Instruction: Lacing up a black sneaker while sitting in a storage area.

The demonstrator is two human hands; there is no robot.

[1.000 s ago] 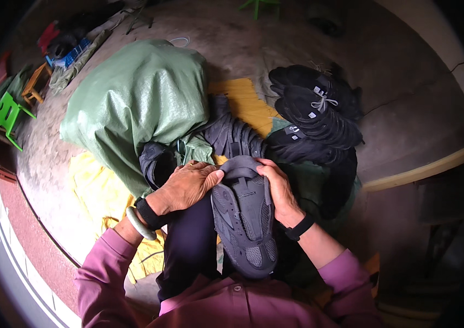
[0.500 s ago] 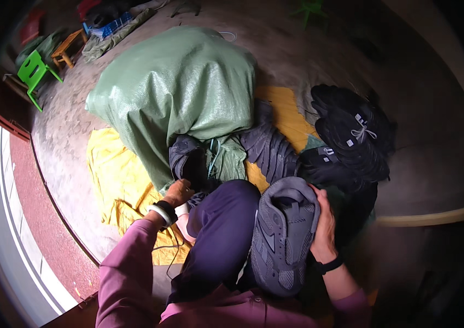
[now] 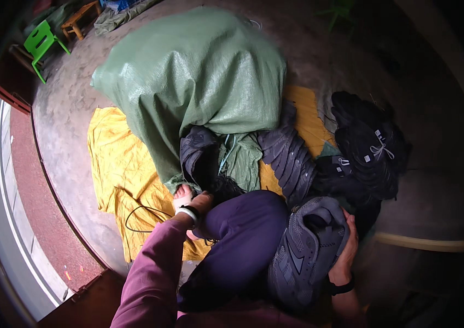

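Note:
My right hand (image 3: pixel 345 251) grips a dark grey sneaker (image 3: pixel 304 257) along its right side. The sneaker leans against my raised knee, opening upward and toe pointing toward me. My left hand (image 3: pixel 202 202) is down beside the knee, next to a tangle of black laces (image 3: pixel 226 188). Its fingertips are partly hidden, so what they hold does not show. Just beyond it, a dark shoe (image 3: pixel 196 145) sits at the mouth of a large, full green woven sack (image 3: pixel 199 71).
A row of dark grey shoes (image 3: pixel 289 153) lies right of the sack. Black shoes with pale laces (image 3: pixel 371 145) are heaped farther right. Yellow cloth (image 3: pixel 117 164) spreads under the sack, with a thin dark cord (image 3: pixel 133 230) on it. A green chair (image 3: pixel 40 41) stands far left.
My left hand has moved from the shoe at the sack's mouth down toward the black laces by my knee. The sneaker in my right hand has tilted slightly. The whole view has shifted.

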